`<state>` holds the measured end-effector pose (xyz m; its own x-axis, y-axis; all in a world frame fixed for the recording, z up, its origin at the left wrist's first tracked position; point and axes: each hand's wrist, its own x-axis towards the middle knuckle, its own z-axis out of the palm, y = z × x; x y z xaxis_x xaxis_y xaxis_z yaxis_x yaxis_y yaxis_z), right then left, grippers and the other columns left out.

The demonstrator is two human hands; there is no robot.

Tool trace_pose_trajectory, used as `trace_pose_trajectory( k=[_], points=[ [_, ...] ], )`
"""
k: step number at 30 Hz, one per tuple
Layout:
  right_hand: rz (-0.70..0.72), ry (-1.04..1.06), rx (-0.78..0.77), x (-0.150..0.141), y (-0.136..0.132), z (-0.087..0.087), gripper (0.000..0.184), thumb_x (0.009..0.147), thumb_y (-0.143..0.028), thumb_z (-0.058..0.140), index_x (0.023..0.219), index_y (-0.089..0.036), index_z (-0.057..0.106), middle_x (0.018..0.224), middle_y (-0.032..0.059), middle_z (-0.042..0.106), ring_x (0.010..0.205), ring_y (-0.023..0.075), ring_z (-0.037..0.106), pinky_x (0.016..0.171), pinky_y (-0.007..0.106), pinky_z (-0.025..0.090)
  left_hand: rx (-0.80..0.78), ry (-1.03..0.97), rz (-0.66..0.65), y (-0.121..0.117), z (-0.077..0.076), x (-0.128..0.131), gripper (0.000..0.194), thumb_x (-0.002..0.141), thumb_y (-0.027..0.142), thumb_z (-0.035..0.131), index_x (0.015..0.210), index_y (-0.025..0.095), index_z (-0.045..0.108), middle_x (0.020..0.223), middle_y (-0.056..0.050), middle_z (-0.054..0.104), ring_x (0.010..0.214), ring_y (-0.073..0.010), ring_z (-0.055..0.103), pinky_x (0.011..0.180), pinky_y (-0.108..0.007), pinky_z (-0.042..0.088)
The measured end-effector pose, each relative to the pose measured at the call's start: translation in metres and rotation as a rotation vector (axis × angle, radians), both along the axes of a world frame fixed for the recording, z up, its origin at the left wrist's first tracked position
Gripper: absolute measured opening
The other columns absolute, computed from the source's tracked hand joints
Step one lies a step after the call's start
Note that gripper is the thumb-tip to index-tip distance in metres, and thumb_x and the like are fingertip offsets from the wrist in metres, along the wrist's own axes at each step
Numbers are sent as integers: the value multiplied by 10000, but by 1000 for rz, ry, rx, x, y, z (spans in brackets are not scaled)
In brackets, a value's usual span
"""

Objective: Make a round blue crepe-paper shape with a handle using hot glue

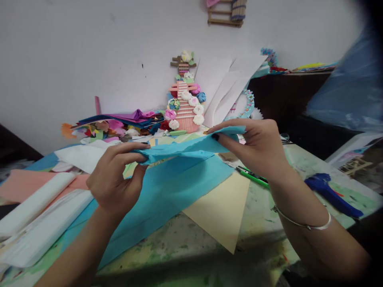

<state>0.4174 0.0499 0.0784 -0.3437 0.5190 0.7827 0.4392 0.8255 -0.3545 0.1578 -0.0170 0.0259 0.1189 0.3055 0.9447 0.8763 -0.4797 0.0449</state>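
A long sheet of light blue tissue paper (pixel 167 187) is lifted off the table between both hands and trails down toward the near left. My left hand (pixel 115 179) pinches its left end between thumb and fingers. My right hand (pixel 257 149), with a thin bangle at the wrist, pinches the upper right edge of the same sheet. A cream paper sheet (pixel 223 207) lies flat under the blue paper.
White rolled sheets (pixel 38 223) and pink paper (pixel 20 183) lie at the left. A green pen or cutter (pixel 254 178) and a blue tool (pixel 332 193) rest at the right. A paper-flower guitar model (pixel 185 103), coloured paper scraps (pixel 119 123) and white sheets stand against the wall.
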Motion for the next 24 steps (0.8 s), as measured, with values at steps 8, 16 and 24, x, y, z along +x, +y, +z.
trace_pose_trajectory(
  k=[8,16,24],
  points=[
    [464,-255,-8,28,-23,-35,281,803,-47,531,988,-221,653,1153,29,672,1166,181,576,1023,385,452,-97,120,-11,-20,-19,-5,259,730,35,609,878,234,536,1033,-48,663,950,-214,641,809,-405,539],
    [507,-627,-82,10,-58,-108,208,820,-77,464,901,-140,644,1447,97,420,1398,202,271,1135,417,315,-176,-248,-262,-39,-71,23,323,670,57,683,808,225,445,1036,-53,590,974,-225,620,812,-419,535],
    [596,-432,-237,-4,-63,-133,148,884,-154,487,888,-100,625,1340,201,511,1344,212,380,1146,413,300,-952,-1053,-327,-39,-93,58,252,706,334,710,799,155,559,805,-43,615,747,-151,574,633,-229,485]
  ],
)
